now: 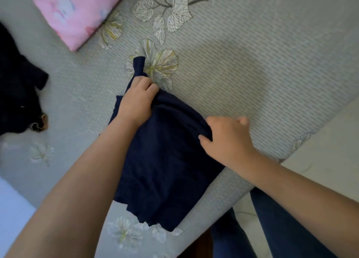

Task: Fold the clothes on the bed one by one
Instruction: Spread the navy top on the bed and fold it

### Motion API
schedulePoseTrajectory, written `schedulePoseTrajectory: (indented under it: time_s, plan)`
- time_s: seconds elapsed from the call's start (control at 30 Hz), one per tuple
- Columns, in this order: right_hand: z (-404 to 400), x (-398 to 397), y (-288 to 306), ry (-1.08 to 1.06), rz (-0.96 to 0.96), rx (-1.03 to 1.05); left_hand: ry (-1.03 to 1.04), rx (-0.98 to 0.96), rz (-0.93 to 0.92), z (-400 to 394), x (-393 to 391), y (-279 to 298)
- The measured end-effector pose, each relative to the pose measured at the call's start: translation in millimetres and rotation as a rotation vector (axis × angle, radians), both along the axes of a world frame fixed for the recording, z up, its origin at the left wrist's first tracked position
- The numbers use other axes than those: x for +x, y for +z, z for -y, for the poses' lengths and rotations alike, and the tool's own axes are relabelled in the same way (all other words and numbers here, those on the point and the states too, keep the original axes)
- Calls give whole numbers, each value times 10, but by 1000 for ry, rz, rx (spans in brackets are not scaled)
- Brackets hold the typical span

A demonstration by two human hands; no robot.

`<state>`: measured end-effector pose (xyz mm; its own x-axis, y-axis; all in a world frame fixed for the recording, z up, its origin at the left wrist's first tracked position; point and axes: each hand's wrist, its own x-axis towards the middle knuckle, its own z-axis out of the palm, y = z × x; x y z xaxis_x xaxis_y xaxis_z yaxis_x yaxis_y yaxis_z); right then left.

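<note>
A dark navy garment [167, 170] lies partly folded near the bed's front edge, with a narrow strip of it sticking out beyond the far end. My left hand [137, 100] grips the garment's far left part, fingers curled round bunched fabric. At the garment's right edge my right hand [227, 139] pinches a fold of cloth. A second dark garment [17, 94] lies crumpled at the left side of the bed.
The bed [252, 63] carries a grey sheet with leaf and flower prints. A pink pillow [77, 11] lies at the back left. My legs in dark blue trousers [272, 228] stand at the bed's front edge, over a pale floor [330, 141].
</note>
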<state>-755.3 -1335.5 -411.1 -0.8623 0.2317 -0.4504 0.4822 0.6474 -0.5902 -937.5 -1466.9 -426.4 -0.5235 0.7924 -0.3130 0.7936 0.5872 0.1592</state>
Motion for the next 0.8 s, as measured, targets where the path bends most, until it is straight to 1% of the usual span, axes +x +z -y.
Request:
schedulePoseTrajectory:
  time_s: [0.13,0.27,0.37,0.47,0.57,0.7,0.73,0.8]
  plan:
    - [545,122,223,91,-112,197,-125,132,-144,507,79,254]
    - [1278,313,349,189,-97,277,-132,207,-189,1220,274,405]
    - [1841,549,333,225,-89,349,-168,251,-223,1865,484,409]
    - [2371,806,201,231,-97,365,-198,220,-223,2501,719,303]
    - [2877,1006,17,282,-19,397,-136,162,-178,3020,927,67]
    - [3377,1168,-242,243,139,535,-53,-42,-124,3453,1210,-255]
    - [3439,1190,-310,235,146,569,-23,-29,-132,3508,1265,-323]
    - [3487,1201,-436,247,144,624,22,88,-151,3577,1319,-453]
